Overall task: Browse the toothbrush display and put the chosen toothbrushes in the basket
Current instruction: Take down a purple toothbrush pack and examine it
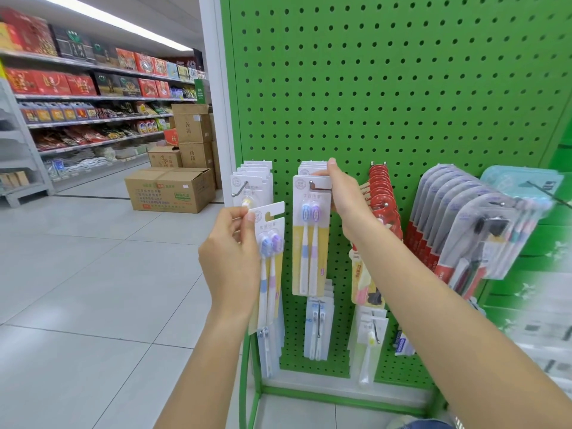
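A green pegboard display [387,88] carries hanging toothbrush packs. My left hand [230,252] is shut on a two-brush pack [270,261], blue and purple heads, held off its hook in front of the board's left edge. My right hand [346,196] pinches the top right of the front pack [310,236] of the same kind, which hangs on the middle hook. No basket is in view.
More packs hang at the far left hook [250,187], a red row [382,196] and a grey and red row [458,230] to the right, and a lower row [318,326]. Cardboard boxes [170,190] stand on the tiled aisle floor at left, beside stocked shelves [86,103].
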`<state>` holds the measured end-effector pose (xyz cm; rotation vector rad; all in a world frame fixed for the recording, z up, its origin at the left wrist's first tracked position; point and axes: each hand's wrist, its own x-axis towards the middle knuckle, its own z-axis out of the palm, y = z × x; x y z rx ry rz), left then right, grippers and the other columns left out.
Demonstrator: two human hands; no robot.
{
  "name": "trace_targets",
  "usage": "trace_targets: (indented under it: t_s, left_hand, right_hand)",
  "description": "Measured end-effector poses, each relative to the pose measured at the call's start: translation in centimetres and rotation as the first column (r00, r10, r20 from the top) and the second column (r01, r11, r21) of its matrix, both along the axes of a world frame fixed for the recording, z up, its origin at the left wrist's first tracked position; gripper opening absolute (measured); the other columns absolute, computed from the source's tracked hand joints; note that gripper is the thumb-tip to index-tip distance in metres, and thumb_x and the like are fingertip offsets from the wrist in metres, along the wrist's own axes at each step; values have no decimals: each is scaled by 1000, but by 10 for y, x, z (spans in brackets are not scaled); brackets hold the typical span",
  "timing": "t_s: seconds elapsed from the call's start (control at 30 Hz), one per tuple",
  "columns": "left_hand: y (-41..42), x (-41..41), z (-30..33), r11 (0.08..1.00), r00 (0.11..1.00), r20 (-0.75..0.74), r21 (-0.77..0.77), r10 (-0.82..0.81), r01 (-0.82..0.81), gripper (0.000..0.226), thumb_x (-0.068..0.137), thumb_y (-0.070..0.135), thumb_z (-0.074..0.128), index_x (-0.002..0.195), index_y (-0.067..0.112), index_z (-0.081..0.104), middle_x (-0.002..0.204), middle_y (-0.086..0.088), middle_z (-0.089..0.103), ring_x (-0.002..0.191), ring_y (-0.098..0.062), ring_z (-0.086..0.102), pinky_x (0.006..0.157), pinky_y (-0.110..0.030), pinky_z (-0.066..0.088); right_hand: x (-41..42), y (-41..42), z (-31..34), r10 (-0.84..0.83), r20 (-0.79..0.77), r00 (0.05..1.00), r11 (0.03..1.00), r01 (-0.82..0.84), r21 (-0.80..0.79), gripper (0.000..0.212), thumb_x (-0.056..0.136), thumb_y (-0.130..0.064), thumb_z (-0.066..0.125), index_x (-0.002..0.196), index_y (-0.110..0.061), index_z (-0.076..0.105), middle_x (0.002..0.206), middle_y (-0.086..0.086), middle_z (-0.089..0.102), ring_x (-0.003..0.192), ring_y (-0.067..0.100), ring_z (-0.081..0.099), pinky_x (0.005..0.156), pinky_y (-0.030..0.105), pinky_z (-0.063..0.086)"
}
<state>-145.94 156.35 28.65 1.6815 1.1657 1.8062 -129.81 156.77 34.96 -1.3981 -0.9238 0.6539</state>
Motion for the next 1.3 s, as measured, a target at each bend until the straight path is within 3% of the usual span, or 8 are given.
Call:
trace_targets:
  t_s: [0.27,0.43,0.63,0.77,0.83,0.93,1.17,1.3]
  left_hand:
    - [-26,-3,5,999,999,3,18,-51,51,7,97,23,59,91,25,61,79,19,63,76,11,60,68,-5,44]
    - [-54,-3,5,988,988,35,38,-151,149,15,96,22,60,86,33,59,83,20,66,81,7,64,72,-9,48]
    - [-79,5,-15,919,921,146,-113,-360,377,12,94,22,63,85,28,65,83,4,75,84,-13,71,79,-43,58]
    - [-91,14,-40,822,858,232,-254,-459,509,7,94,18,63,89,17,67,79,0,76,81,-23,73,64,-33,58]
    - [-98,18,-54,748,810,299,-316,-505,583,6,93,15,62,89,13,66,78,-1,75,76,-19,72,58,-25,55]
    - [-109,24,-81,672,773,351,-383,-529,634,7,94,13,61,89,12,66,78,-2,75,69,-15,71,56,-22,54]
    - [-138,34,-151,653,803,330,-468,-496,596,15,95,15,60,109,14,63,93,-3,75,88,-16,72,72,-23,57]
    - [-158,35,-179,453,731,319,-618,-603,643,13,93,11,61,104,13,68,94,-3,75,86,-13,72,71,-21,56]
  right_hand:
    - [-1,-16,-3,-32,140,990,999,30,21,48,104,-47,24,132,-18,50,125,-2,58,111,14,54,86,30,40]
    - [-16,-80,-25,-211,340,916,942,97,322,37,104,-38,33,136,-23,44,125,-19,48,116,-4,44,93,16,33]
    - [-11,-141,-74,71,225,972,947,-136,290,26,91,-43,49,111,-31,61,107,-27,65,104,-11,57,79,7,45]
    - [0,-168,-132,250,75,965,963,-256,81,54,76,-57,59,116,-22,66,114,-3,71,107,14,66,91,30,53]
    - [1,-183,-159,298,-27,954,954,-297,31,45,73,-51,65,108,-22,71,106,3,73,96,17,69,85,33,54]
    - [-2,-202,-193,273,-179,945,962,-273,23,25,77,-31,66,98,-21,74,92,4,74,78,13,68,70,24,53]
    - [-6,-232,-243,113,-309,944,993,-120,-6,26,78,-23,75,101,-12,70,84,-2,75,74,8,68,67,19,53]
    - [-4,-246,-259,12,-355,935,999,-24,-29,28,77,-24,75,103,-14,72,91,5,76,80,15,70,75,29,56]
